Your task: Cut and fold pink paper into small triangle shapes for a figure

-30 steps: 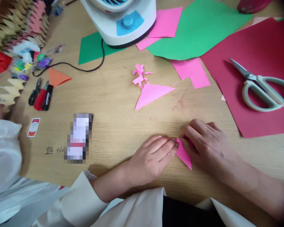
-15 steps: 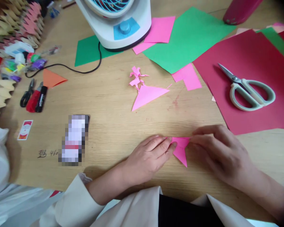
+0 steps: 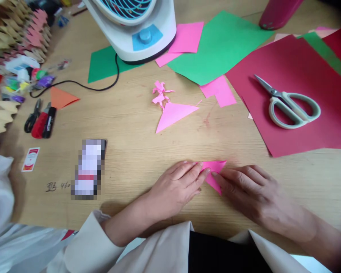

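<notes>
A small folded sheet of pink paper lies on the wooden table between my two hands, its corners pointing right and toward me. My left hand holds the left part of the paper against the table, fingers close together and covering that end. My right hand grips its right side, with thumb and fingertips closed at the edge near the lower corner. Farther off lies a larger pink folded triangle, and against it rest small pink folded paper figures.
Scissors lie on red paper at right. Green paper and a white fan are at the back. A phone, an orange paper triangle and a red cutter are at left. Another person's white sleeve shows.
My right hand has moved from the paper's upper right corner down to its right side, nearer the lower corner. My left hand stays on the paper. The view has shifted slightly.
</notes>
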The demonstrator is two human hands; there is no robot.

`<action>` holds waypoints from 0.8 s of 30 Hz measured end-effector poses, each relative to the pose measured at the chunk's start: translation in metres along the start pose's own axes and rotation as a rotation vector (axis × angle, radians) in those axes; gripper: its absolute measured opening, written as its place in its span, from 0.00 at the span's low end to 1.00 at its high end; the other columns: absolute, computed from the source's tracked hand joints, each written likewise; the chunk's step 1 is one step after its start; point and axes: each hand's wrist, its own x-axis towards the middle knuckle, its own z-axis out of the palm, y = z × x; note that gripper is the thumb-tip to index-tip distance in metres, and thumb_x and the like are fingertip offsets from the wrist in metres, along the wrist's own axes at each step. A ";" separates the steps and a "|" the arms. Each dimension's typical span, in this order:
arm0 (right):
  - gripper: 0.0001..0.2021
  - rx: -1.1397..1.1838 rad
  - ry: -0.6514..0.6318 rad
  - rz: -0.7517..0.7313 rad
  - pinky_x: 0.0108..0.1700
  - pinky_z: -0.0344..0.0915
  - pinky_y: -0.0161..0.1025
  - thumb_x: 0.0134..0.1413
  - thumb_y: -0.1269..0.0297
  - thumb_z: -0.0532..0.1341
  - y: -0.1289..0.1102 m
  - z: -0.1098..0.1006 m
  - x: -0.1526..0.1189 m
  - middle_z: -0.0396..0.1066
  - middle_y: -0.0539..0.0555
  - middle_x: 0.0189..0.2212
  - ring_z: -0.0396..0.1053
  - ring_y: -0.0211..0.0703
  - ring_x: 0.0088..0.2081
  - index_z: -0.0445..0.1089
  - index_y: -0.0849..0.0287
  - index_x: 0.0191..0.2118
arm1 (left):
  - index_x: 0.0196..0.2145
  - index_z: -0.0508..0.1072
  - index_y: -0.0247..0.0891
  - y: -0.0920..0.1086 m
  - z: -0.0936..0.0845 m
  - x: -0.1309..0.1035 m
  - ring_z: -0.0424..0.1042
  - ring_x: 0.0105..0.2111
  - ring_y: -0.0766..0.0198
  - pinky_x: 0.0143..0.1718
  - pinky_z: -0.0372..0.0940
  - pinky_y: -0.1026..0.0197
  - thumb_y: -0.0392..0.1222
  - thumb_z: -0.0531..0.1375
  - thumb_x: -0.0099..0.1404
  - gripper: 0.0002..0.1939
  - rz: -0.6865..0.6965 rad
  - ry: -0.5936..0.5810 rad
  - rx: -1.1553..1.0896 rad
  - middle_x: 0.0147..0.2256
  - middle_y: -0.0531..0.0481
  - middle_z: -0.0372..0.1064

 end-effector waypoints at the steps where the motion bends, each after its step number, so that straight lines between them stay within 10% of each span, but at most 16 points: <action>1: 0.14 0.002 0.001 0.010 0.41 0.68 0.49 0.63 0.76 0.53 0.000 0.001 -0.001 0.74 0.63 0.46 0.70 0.52 0.42 0.74 0.62 0.47 | 0.65 0.58 0.36 0.000 -0.001 0.000 0.62 0.60 0.57 0.64 0.56 0.52 0.42 0.51 0.73 0.25 -0.002 -0.005 0.005 0.63 0.45 0.61; 15: 0.10 -0.041 0.018 0.042 0.38 0.66 0.48 0.61 0.76 0.57 -0.003 0.006 -0.004 0.74 0.62 0.40 0.69 0.51 0.38 0.73 0.67 0.45 | 0.65 0.57 0.37 0.004 -0.007 0.004 0.60 0.61 0.56 0.64 0.56 0.53 0.44 0.55 0.71 0.28 -0.046 -0.022 0.048 0.64 0.45 0.59; 24: 0.10 -0.007 0.058 0.172 0.38 0.66 0.47 0.60 0.74 0.61 0.000 0.011 -0.014 0.73 0.60 0.37 0.68 0.50 0.38 0.71 0.66 0.47 | 0.50 0.71 0.37 0.000 -0.005 0.018 0.67 0.47 0.56 0.49 0.66 0.52 0.41 0.55 0.71 0.12 -0.147 0.185 -0.118 0.49 0.42 0.69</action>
